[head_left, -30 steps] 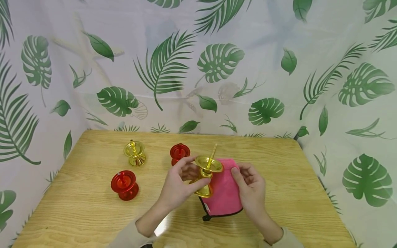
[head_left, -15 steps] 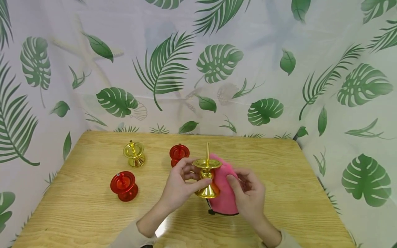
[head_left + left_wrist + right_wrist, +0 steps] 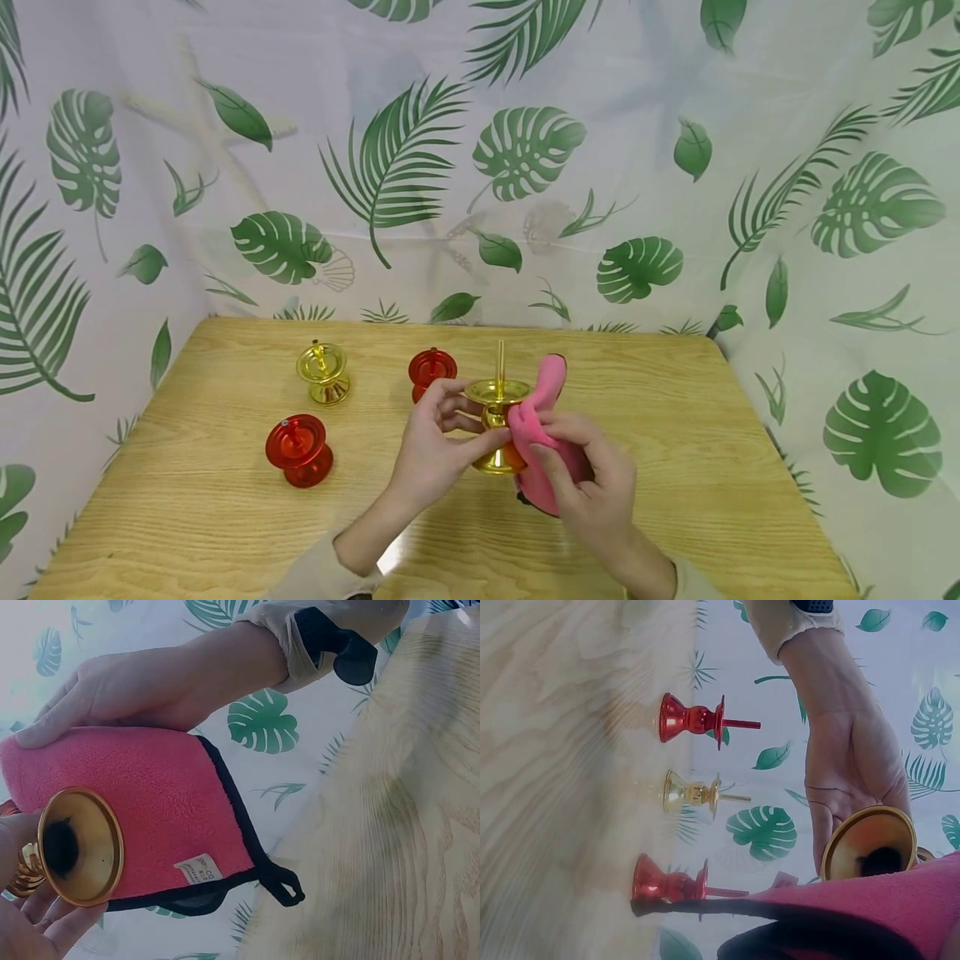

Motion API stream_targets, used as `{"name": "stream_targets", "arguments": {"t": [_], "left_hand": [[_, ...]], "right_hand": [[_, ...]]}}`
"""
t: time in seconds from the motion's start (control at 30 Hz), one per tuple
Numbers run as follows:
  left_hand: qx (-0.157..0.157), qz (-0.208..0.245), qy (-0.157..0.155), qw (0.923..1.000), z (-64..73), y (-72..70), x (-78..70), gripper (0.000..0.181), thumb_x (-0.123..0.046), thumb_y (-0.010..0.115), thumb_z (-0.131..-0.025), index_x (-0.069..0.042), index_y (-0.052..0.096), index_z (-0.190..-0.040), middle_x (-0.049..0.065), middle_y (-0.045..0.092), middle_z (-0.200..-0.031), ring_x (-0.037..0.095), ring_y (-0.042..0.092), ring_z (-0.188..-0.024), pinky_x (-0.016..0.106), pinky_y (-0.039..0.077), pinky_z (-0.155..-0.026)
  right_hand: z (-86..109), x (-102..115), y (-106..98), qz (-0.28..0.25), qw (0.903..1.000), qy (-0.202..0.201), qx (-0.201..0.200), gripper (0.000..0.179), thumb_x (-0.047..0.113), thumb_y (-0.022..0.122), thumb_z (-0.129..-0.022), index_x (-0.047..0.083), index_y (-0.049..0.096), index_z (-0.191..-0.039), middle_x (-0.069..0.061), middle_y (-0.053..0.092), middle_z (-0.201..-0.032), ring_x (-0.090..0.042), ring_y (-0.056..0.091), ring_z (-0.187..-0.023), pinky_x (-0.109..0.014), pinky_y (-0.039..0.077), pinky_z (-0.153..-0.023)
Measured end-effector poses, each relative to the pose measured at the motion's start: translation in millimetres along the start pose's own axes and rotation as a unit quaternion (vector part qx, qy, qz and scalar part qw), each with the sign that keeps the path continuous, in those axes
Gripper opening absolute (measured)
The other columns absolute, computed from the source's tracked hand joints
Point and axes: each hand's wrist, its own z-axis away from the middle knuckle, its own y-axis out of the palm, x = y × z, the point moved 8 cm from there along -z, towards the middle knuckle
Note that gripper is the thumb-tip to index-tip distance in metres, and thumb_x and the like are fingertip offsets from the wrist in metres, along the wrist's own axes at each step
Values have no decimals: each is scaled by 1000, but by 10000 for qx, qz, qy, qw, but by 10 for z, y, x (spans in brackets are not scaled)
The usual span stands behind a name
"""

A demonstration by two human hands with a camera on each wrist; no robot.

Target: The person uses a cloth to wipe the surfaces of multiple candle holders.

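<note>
My left hand grips a gold candle holder by its stem, thumb in front, and keeps it upright above the table with its thin rod pointing up. In the left wrist view the hollow underside of its base shows, dark at the centre. My right hand pinches a pink cloth with black edging. The bunched cloth lies against the right side of the candle holder, below its dish. A white label and a black loop show on the cloth in the left wrist view.
On the wooden table stand a second gold candle holder at the back left, a red candle holder nearer the front, and another red one behind my left hand. Leaf-printed sheets enclose the back and sides.
My right hand has brought the cloth leftward onto the candle holder and bunched it; earlier it hung flat behind. The candle holder has gone from tilted to upright in my left hand.
</note>
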Motion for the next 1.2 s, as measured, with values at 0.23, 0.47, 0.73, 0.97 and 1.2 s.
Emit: {"name": "stream_targets", "arguments": {"t": [0.23,0.47,0.73,0.97,1.2], "left_hand": [[53,138,102,9998,29,16,-25,58,-1,86,-84,-2,57,-134,27,72,-111,7,72,-82,23,62,-67],[332,225,240,9989,57,69,-43,58,-1,85,-85,0,56,-134,28,72,-113,6,71,-81,21,60,-70],[535,277,-109,9981,87,91,-1,57,-6,76,-94,-1,46,-142,28,69,-127,6,68,-93,20,59,-77],[704,449,-192,9963,77,92,-23,54,-4,73,-96,-2,47,-143,27,72,-122,8,68,-93,21,57,-80],[933,730,-337,9924,57,152,-5,60,-6,76,-94,-6,54,-150,9,74,-117,10,69,-95,21,58,-80]], "right_hand": [[29,-40,-1,496,9983,303,10,27,4,79,-93,-14,69,-110,-25,75,-103,-4,75,-98,-16,61,-83],[67,-195,-70,681,9884,1360,-14,34,-23,74,-81,-6,75,-109,-25,78,-95,2,76,-86,-18,61,-65],[139,-345,-151,557,9755,2117,-212,28,-19,73,-86,-6,76,-111,-3,81,-98,1,76,-80,-21,61,-59],[174,-422,-198,128,9718,2322,-404,25,-21,70,-87,-12,73,-111,14,79,-100,0,76,-77,-19,60,-59],[200,-456,-175,-263,9713,2317,-462,23,-22,66,-89,-16,69,-111,11,79,-100,-1,76,-77,-19,61,-59]]}}
